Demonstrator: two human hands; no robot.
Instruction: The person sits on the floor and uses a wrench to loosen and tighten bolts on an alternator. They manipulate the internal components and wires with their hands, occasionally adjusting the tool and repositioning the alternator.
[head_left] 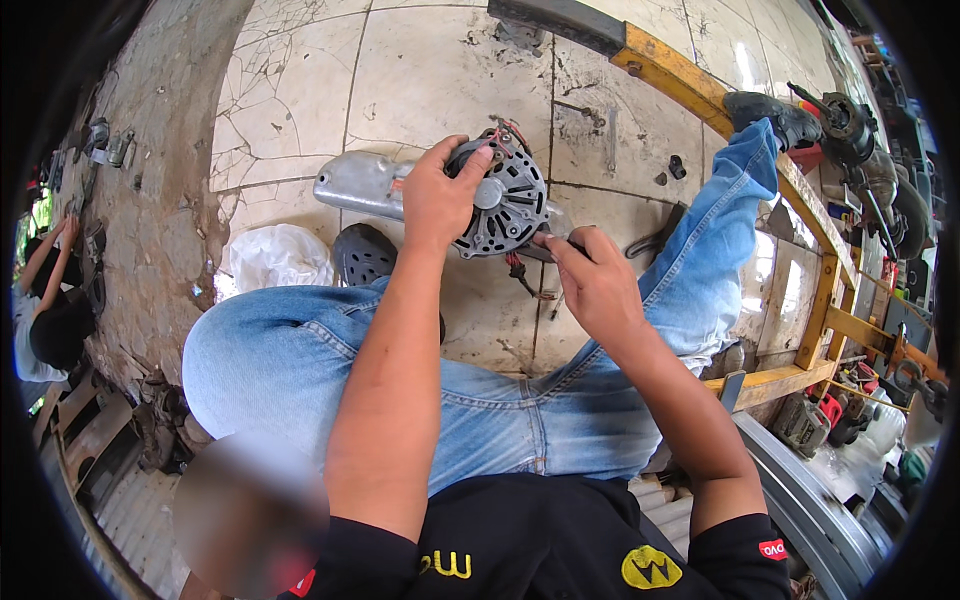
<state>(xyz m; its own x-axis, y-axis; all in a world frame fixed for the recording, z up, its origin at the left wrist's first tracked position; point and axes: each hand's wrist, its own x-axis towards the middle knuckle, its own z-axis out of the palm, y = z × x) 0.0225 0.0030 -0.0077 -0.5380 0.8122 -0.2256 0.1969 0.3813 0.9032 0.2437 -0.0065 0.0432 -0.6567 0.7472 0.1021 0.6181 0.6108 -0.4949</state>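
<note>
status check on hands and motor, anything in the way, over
Left hand gripping motor. Right hand at motor's lower right edge, grip unclear. Wires poking out close to right hand.

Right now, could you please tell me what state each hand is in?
Left hand: closed on the round metal housing.
Right hand: curled at the housing's lower right edge; whether it grips anything cannot be told.

The motor part (492, 193) is between the left grip (437, 192) and the right grip (592, 272), above the floor (425, 75). A metal piece (355, 187) sticks out to its left. Nearer, a bag (277, 257) lies left of a shoe (362, 256); a frame (680, 80) runs along the right.
</note>
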